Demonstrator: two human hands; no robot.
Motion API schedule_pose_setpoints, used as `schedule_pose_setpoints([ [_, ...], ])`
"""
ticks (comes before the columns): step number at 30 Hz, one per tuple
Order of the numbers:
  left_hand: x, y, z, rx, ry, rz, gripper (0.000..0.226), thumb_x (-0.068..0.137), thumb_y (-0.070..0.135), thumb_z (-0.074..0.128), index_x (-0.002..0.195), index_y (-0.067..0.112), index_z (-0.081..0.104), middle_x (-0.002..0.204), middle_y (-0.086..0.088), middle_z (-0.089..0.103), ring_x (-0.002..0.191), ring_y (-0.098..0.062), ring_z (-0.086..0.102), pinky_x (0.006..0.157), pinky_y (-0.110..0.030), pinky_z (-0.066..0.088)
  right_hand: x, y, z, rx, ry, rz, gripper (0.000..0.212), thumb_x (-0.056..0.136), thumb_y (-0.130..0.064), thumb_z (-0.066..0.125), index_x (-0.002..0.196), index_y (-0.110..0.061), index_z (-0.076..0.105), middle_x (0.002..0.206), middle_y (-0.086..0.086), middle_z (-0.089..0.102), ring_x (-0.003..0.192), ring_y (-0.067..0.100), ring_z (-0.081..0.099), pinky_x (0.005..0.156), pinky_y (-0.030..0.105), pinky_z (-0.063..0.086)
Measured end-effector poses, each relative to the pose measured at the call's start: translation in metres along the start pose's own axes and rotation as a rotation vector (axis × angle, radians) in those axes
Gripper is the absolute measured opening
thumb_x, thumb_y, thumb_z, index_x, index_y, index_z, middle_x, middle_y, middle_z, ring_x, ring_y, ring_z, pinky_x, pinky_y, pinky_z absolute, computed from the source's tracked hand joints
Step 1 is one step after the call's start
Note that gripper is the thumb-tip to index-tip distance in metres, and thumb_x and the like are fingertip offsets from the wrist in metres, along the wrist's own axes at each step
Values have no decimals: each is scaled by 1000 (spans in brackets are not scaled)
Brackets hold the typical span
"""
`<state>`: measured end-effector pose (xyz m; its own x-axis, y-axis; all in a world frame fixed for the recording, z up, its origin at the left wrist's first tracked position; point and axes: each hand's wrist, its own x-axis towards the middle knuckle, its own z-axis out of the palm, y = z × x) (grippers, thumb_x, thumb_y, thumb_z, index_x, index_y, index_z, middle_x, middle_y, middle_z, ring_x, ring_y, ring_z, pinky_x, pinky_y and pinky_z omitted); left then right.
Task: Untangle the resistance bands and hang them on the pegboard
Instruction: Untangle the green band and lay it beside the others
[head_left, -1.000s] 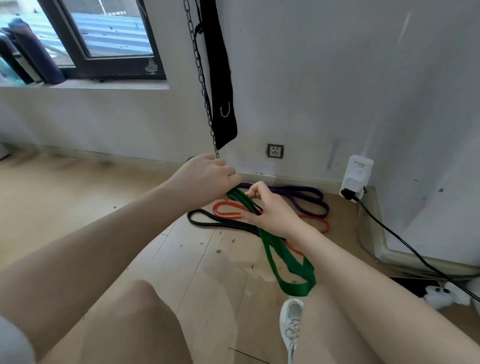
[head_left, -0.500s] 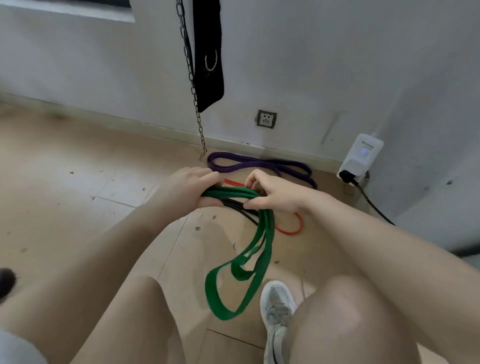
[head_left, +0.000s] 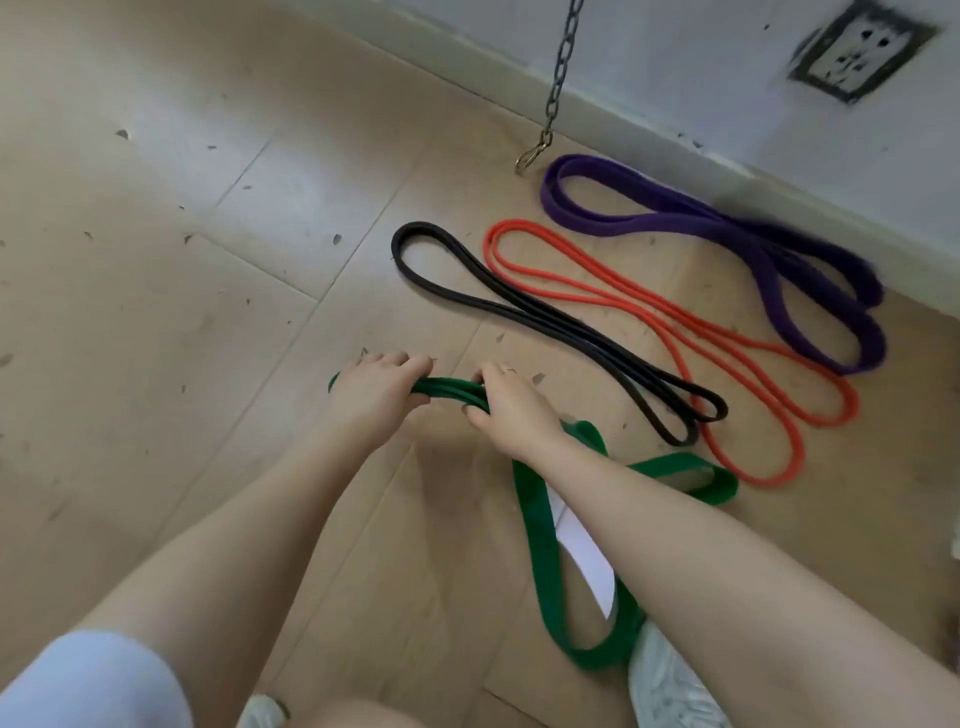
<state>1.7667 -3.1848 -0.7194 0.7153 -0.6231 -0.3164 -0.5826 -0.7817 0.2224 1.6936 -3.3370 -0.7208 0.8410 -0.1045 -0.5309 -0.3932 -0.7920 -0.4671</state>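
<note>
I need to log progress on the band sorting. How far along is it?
Done: the black band, red band and purple band lie as separate loops on the floor. In hand: the left hand and right hand both grip the green band. Left: hanging all four; no pegboard is in view.

Matt rubbery green band (head_left: 545, 545); scuffed wood-look floor (head_left: 156, 312).

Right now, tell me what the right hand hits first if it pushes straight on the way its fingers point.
Probably the black band: the right hand, shut on the green band, points up-left, roughly toward it; depth is unclear.
</note>
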Motion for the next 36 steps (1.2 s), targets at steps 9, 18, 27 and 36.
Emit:
schedule_pose_setpoints([
  [9,65,-32,42,318,-45,-155,33,90,9,47,123,10,44,125,-14,54,126,-33,39,106,-39,27,-7,67,-5,-129,102,-37,66,92,-39,52,146,-18,21,155,2,19,141,23,18,117,39,10],
  [18,51,10,55,256,38,112,68,85,2,54,145,8,24,150,-21,25,138,-39,24,113,-47,18,-94,158,8,-285,56,23,37,79,-40,69,106,-15,61,107,1,58,97,23,55,81,35,40],
  [27,27,41,72,367,49,443,26,60,6,71,84,11,66,87,-7,66,80,-28,60,62,-33,45,-101,163,47,-645,45,-139,41,41,-23,88,69,-14,58,82,4,62,70,26,53,50,32,44],
  [36,49,69,65,37,22,-62,31,88,9,57,119,11,57,111,-11,60,84,-36,62,60,-39,47,-93,186,24,-366,194,-88,22,72,1,67,94,-4,66,113,10,65,97,33,55,63,35,53],
])
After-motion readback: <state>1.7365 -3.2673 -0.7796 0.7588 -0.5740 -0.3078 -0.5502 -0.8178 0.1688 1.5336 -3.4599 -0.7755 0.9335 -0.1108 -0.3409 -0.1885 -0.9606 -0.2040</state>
